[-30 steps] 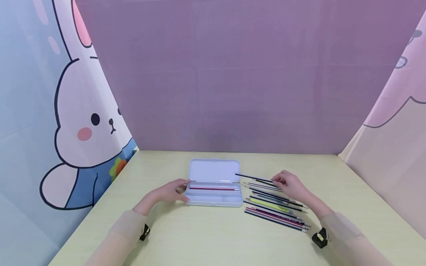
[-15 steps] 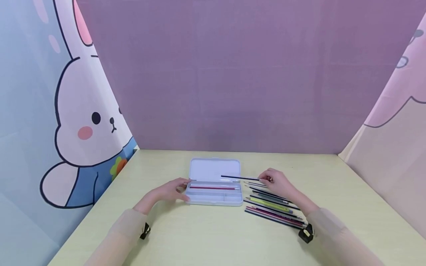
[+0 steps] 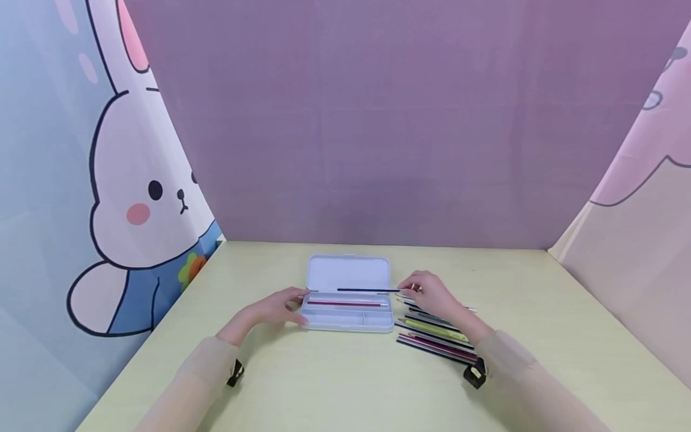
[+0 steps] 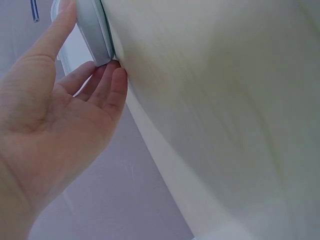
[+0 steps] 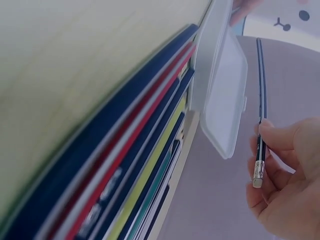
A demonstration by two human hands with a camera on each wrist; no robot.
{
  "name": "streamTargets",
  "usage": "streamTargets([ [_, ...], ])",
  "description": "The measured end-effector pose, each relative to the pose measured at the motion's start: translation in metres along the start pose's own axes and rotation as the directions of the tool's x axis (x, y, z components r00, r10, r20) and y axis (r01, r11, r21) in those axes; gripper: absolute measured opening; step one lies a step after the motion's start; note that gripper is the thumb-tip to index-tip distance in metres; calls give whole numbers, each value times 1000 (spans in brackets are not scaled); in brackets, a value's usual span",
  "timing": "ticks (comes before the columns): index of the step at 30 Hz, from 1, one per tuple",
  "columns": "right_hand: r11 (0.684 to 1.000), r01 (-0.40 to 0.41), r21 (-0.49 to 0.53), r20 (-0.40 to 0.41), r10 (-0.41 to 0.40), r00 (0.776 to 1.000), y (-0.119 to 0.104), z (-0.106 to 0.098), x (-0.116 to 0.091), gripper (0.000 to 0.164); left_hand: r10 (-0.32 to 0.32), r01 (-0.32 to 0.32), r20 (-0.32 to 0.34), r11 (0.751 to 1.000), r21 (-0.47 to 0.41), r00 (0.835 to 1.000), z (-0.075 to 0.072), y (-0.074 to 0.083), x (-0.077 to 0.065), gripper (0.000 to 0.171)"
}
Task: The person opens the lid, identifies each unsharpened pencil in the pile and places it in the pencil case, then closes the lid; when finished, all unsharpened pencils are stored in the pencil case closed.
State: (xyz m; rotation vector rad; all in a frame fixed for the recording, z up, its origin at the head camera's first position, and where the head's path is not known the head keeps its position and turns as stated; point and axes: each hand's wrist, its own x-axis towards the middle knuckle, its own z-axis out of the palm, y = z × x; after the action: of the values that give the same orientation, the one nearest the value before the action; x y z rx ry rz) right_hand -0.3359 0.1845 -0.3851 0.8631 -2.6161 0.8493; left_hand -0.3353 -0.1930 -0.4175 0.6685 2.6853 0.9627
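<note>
An opened white pencil case lies on the table with its lid folded back. Inside its rear compartment rests one red pencil. My left hand holds the case by its left end, thumb at the front corner and fingers at the back, as the left wrist view also shows. Between thumb and fingers, my right hand pinches a dark striped pencil near its eraser end. That pencil hangs level above the hinge line of the case; its white eraser shows in the right wrist view.
Right of the case, several pencils lie side by side, dark, red and green, along with a yellow one. My right forearm passes over their far ends. A purple cloth stands behind the table, with printed curtains at both sides.
My right hand has carried the dark pencil left from above the row to over the case, turning it nearly parallel to the hinge. My left hand has stayed on the case.
</note>
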Motion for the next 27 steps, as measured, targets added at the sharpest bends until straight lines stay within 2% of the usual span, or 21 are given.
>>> streamTargets([
  [5, 999, -1, 33, 37, -1, 999, -9, 6, 6, 9, -3, 3, 4, 1000, -3, 1000, 0, 0, 0, 76],
  [14, 998, 49, 30, 97, -52, 994, -17, 20, 16, 12, -10, 10, 5, 1000, -19, 1000, 1, 2, -1, 77],
  [20, 999, 14, 41, 145, -19, 989, -21, 29, 21, 12, -35, 35, 1, 999, -20, 999, 3, 0, 0, 78],
  [27, 999, -38, 28, 190, 32, 981, -27, 38, 27, 12, -1, 2, 1, 1000, -24, 1000, 1, 0, 1, 78],
])
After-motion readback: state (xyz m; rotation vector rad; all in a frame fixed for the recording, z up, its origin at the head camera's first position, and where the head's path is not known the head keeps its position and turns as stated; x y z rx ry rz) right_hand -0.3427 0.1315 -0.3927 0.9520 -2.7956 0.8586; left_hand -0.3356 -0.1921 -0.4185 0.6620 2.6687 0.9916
